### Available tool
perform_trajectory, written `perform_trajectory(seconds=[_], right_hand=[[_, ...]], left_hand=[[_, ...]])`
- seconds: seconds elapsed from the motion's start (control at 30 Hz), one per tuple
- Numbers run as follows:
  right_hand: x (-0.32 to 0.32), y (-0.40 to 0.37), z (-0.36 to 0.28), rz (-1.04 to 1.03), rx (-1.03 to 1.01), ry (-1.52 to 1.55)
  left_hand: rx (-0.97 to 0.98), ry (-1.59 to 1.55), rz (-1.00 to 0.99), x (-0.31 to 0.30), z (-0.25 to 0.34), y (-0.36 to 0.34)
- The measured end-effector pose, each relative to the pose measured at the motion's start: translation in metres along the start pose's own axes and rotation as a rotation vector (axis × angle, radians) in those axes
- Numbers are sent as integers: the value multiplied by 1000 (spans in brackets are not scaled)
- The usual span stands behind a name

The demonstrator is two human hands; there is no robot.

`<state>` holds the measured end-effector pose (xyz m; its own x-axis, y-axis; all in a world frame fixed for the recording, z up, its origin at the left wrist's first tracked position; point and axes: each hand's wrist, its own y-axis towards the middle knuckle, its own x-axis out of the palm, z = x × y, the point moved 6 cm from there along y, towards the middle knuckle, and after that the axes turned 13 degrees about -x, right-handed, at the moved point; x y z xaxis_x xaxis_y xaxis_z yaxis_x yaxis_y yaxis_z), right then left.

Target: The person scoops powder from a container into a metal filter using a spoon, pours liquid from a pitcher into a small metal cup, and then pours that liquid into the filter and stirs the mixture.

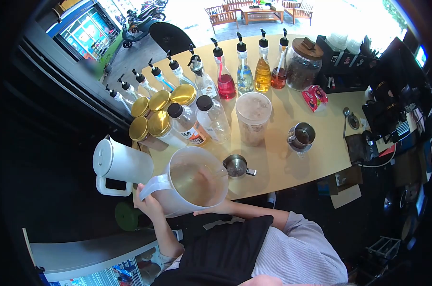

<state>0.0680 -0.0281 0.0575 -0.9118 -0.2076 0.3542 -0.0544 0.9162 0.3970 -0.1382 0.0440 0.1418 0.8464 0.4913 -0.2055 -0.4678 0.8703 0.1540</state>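
My left hand [149,206] grips the white handle of a large translucent pitcher [197,181] that holds a brownish liquid. My right hand [216,209] lies against the pitcher's underside, mostly hidden by it. The pitcher is held over the near edge of the tan counter [292,167]. A small steel measuring cup [236,165] stands just right of the pitcher's rim. Farther back stands a tall plastic cup [253,117] with a pale iced drink in it.
A white lidded jug [120,164] sits left of the pitcher. Gold-lidded jars [159,121], capped bottles [211,118] and a row of pump bottles [244,71] line the back. A steel cup [301,136], a pink packet [315,97] and a wooden-lidded glass jar [304,62] are to the right.
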Motion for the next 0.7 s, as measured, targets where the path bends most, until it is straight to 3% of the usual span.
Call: perform_trajectory(seconds=[0.7], right_hand=[[1, 2, 11, -24, 18, 30]], left_hand=[[8, 16, -19, 4, 5, 1]])
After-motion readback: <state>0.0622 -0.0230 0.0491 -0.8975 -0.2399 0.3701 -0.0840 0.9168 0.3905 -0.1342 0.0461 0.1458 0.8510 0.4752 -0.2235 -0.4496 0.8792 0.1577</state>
